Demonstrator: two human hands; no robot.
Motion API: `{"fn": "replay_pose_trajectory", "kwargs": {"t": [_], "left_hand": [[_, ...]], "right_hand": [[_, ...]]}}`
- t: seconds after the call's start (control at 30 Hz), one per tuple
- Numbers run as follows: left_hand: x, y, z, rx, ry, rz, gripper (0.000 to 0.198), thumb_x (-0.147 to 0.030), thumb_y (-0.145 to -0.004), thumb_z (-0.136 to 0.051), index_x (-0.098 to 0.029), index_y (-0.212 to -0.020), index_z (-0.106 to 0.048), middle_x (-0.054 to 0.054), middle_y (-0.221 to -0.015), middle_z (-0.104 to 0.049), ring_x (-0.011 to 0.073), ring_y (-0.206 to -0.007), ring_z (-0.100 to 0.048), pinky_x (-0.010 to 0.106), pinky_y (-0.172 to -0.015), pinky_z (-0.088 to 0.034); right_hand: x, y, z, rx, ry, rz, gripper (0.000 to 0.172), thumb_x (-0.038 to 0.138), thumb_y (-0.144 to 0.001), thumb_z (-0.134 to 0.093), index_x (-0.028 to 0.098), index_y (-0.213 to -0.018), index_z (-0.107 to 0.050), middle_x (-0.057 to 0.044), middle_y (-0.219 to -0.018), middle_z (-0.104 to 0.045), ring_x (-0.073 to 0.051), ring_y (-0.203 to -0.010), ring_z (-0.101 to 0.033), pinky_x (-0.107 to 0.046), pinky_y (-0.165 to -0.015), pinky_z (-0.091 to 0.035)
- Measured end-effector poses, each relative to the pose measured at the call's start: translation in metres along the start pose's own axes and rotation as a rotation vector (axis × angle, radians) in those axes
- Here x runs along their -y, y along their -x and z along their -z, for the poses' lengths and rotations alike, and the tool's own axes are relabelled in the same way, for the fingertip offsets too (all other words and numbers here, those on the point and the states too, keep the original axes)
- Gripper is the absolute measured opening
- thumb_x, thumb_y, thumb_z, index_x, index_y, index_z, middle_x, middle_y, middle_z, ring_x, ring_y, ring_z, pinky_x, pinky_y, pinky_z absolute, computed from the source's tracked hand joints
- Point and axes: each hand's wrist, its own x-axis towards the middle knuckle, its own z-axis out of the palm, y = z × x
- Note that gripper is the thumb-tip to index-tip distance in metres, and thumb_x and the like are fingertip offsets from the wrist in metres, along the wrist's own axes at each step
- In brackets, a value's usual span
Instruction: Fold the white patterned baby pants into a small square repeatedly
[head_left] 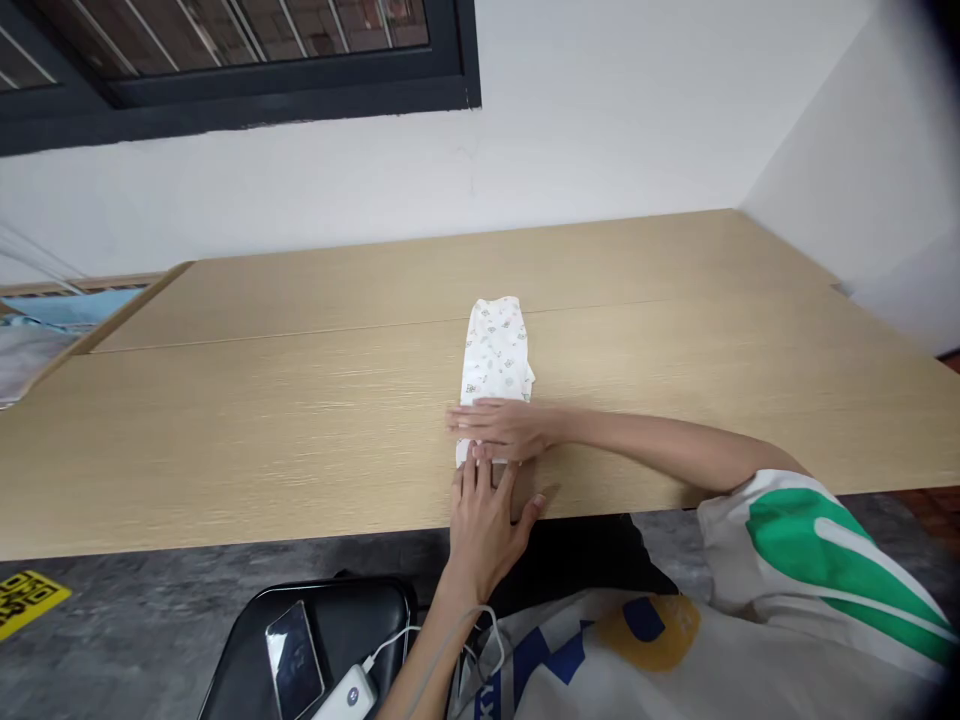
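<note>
A folded white cloth (pixel 495 350) with a small scattered print lies lengthwise on the wooden table, near its front edge. My right hand (pixel 506 428) rests flat across its lower part, fingers stretched out to the left. Just below, my left hand (pixel 487 520) presses its spread fingertips on the cloth's near end, pointing away from me, with the thumb out to the right. The two hands touch or overlap slightly at the fingertips. Part of the cloth is hidden under them; what kind of cloth item it is cannot be made out.
The pale wooden table (pixel 300 420) reaches back to a white wall with a dark window frame (pixel 300 85). Below its front edge, a black chair seat (pixel 360 610) holds a phone (pixel 294 660) and a white power bank (pixel 349 695) with a cable. Bedding (pixel 45 350) shows at far left.
</note>
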Motion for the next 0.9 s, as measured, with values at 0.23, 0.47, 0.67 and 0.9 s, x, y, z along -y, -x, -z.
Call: {"fn": "replay_pose_trajectory", "kwargs": {"t": [0.23,0.47,0.67,0.9], "left_hand": [[-0.004,0.001,0.006,0.016,0.017,0.028,0.065,-0.05,-0.099,-0.062,-0.03,-0.159,-0.047,0.02,-0.172,-0.029,0.0461,-0.156,-0.031,0.064,-0.11,-0.045],[-0.007,0.003,0.01,0.043,0.01,0.034,0.063,-0.05,-0.1,-0.06,-0.031,-0.159,-0.047,0.022,-0.172,-0.027,0.0465,-0.156,-0.03,0.064,-0.106,-0.047],[-0.008,0.003,0.011,0.036,0.003,0.037,0.064,-0.051,-0.1,-0.061,-0.032,-0.159,-0.047,0.022,-0.171,-0.028,0.0454,-0.156,-0.031,0.063,-0.105,-0.048],[0.005,0.002,0.013,0.067,-0.01,-0.005,0.065,-0.051,-0.1,-0.06,-0.031,-0.16,-0.045,0.019,-0.169,-0.036,0.042,-0.152,-0.038,0.06,-0.106,-0.046]], "right_hand": [[-0.091,-0.025,0.048,-0.06,0.216,-0.273,0.057,0.052,-0.104,-0.052,0.027,-0.155,-0.052,-0.006,-0.17,-0.038,-0.029,-0.161,-0.025,-0.052,-0.132,-0.014],[-0.172,-0.052,0.099,-0.148,0.215,-0.512,0.059,0.048,-0.104,-0.05,0.025,-0.158,-0.049,-0.005,-0.174,-0.029,-0.032,-0.163,-0.016,-0.052,-0.129,-0.023],[-0.194,-0.059,0.114,-0.123,0.242,-0.526,0.06,0.044,-0.104,-0.047,0.024,-0.161,-0.044,-0.004,-0.173,-0.031,-0.03,-0.163,-0.015,-0.052,-0.128,-0.024],[-0.132,-0.049,0.106,-0.267,0.446,-0.369,0.063,0.03,-0.106,-0.045,0.006,-0.163,-0.033,-0.019,-0.173,-0.027,-0.034,-0.16,-0.021,-0.051,-0.13,-0.016]]}}
